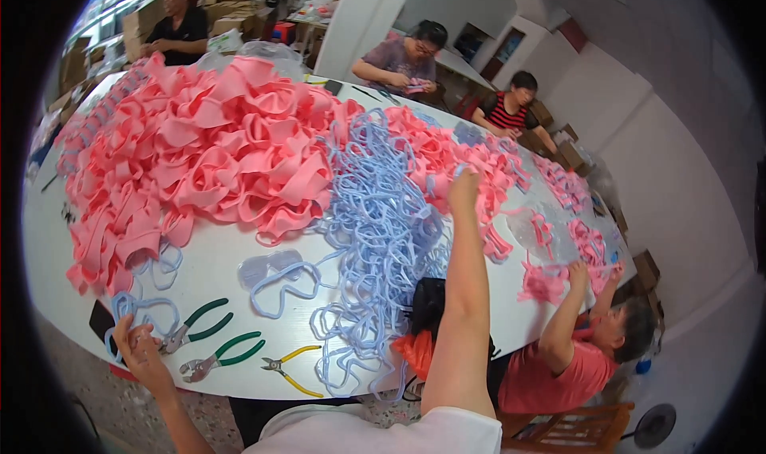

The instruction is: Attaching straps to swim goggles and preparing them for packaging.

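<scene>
At eight o'clock I see my left grip (140,350) against a blue looped frame (158,300); at two o'clock, my right grip (463,189) by pink strips (496,179). I cannot tell whether either pinches.

Beyond the green-handled pliers (182,331), tabletop (211,269) lies open; blue loops (375,199) bar rightward passage.

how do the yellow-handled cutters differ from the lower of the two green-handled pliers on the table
The yellow-handled cutters have a small, slim head; the lower green-handled pliers have a bulkier one. The cutters' handles are thin and spread wide, while the pliers' handles are thicker and lie closer together. Both lie on the white table, heads toward the left.
</scene>
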{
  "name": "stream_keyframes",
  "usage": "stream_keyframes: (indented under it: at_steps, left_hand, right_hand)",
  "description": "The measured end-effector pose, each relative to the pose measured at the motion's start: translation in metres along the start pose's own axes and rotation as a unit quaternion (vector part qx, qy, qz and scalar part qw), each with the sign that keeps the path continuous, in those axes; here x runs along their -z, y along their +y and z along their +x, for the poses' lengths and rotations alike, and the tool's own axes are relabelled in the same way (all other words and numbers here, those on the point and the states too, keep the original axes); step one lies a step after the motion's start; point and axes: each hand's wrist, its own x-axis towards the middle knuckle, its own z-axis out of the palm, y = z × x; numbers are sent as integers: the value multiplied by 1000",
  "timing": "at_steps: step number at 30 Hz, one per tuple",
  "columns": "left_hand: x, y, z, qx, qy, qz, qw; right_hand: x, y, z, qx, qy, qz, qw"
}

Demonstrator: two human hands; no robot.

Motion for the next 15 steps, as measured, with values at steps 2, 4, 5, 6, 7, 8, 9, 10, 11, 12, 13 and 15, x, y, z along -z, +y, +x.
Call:
stream_keyframes:
  at_steps: [2,4,5,6,7,8,9,10,11,12,13,15]
  left_hand:
    - [-1,-3,-1,-1,-17,28,999]
    - [-3,-1,1,-10,-12,56,998]
    - [-8,0,3,-4,-24,45,999]
    - [-8,-1,4,1,-31,57,998]
    - [-13,0,6,4,-44,61,997]
    - [-24,5,7,10,-74,48,996]
    - [-24,10,8,6,-89,56,994]
    - [-32,16,6,2,-90,56,994]
    - [-38,19,5,-1,-87,62,994]
    - [-33,22,7,-15,-100,58,993]
    - [-39,19,6,-19,-117,48,992]
    - [-44,18,0,-20,-130,51,990]
  right_hand:
    - [-18,-1,-16,17,-137,-63,988]
    - [-25,-33,-27,17,-217,-26,976]
    - [-23,-43,-31,11,-198,34,980]
    - [-2,-71,-32,146,-218,-41,964]
    - [17,-89,-33,111,-272,-53,955]
    - [10,-74,-34,143,-194,-11,971]
    - [48,-118,-44,110,-237,26,965]
    - [64,-123,-47,165,-208,27,964]
    - [88,-139,-54,187,-208,63,958]
    - [94,-158,-63,230,-160,131,951]
    - [113,-170,-74,252,-144,147,946]
    - [145,-195,-99,276,-153,195,929]
